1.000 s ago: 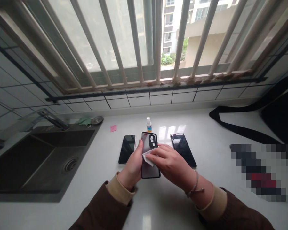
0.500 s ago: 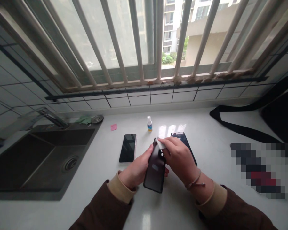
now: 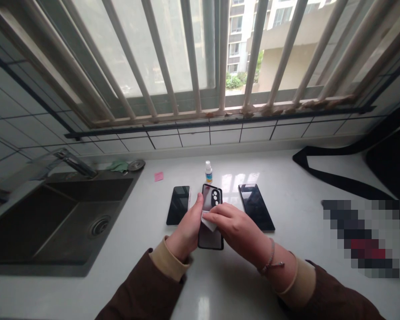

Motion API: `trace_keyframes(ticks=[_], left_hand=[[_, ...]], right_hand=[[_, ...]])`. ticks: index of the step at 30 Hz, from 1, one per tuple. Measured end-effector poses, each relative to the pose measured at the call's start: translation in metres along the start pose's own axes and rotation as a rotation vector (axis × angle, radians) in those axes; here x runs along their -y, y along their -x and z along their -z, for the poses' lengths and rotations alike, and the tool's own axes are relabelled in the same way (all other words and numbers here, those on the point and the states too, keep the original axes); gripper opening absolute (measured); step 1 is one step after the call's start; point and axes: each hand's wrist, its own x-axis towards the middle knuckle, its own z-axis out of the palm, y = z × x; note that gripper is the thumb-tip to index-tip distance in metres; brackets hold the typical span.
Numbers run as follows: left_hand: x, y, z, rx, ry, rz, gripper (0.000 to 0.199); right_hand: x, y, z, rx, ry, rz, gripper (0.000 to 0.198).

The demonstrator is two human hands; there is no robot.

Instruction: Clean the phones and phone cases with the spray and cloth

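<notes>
- Phone case (image 3: 209,240) just below frame centre, its edge gripped by the left hand (image 3: 188,222)
- Right hand (image 3: 235,224) pinches a white wipe (image 3: 209,223) against it
- Wiping seems in hand; another stroke would call for a steady left grip
- Small bottle (image 3: 208,172) near frame centre

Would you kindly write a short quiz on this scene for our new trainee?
1. Which hand holds the white wipe on the phone case: (a) left or (b) right?
2. True or false: the small bottle is lying on its side.
3. Fill in the colour: the paper slip on the counter between the sink and the bottle is ____.

Key: 1. b, the right hand; 2. false, it stands upright; 3. pink.
</notes>
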Motion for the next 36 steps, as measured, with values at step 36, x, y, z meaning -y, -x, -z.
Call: trace_keyframes(ticks=[36], left_hand=[[-0.010,-0.006,0.005,0.035,0.109,0.184,0.051]], right_hand=[[0.018,-0.002,0.002,0.036,-0.260,0.046,0.031]])
